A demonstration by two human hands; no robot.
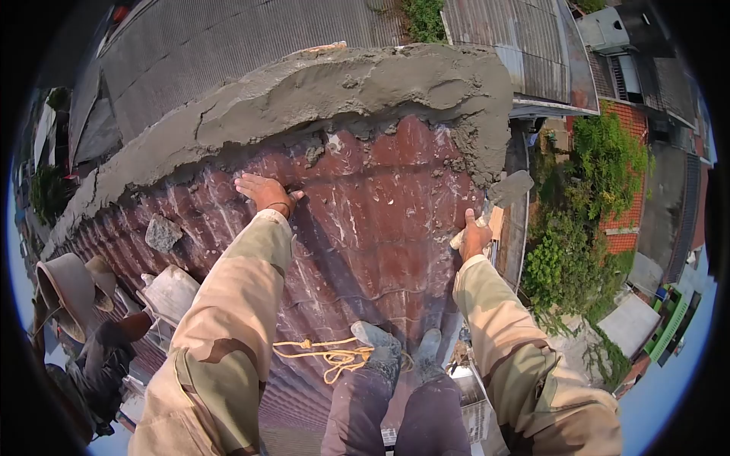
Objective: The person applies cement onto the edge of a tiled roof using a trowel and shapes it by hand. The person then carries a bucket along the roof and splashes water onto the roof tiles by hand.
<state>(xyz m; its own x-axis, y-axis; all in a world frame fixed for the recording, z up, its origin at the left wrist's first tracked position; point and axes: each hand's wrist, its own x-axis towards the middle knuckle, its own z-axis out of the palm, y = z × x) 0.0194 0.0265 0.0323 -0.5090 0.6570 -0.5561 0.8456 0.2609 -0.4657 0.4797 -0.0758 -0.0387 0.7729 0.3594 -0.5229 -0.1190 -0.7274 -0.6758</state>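
Note:
My left hand (266, 194) lies on the reddish-brown roof tiles (372, 205) with its fingers stretched out, holding nothing. At the roof's right edge, my right hand (476, 237) is closed around the pale handle of a trowel (511, 188). The trowel's grey blade points up and to the right, beside the lower end of the wet mortar. That mortar (304, 95) forms a thick, uneven band along the top of the tiles and bends down the right side. Crumbs and smears of it dot the tiles.
A grey lump (163, 233) sits on the tiles at left, above a whitish sack-like object (169, 292). A bucket (65, 292) and another person's dark clothing (106, 372) appear farther left. Yellow rope (338, 357) lies by my boots (378, 346). The roof drops off right, toward trees (601, 159).

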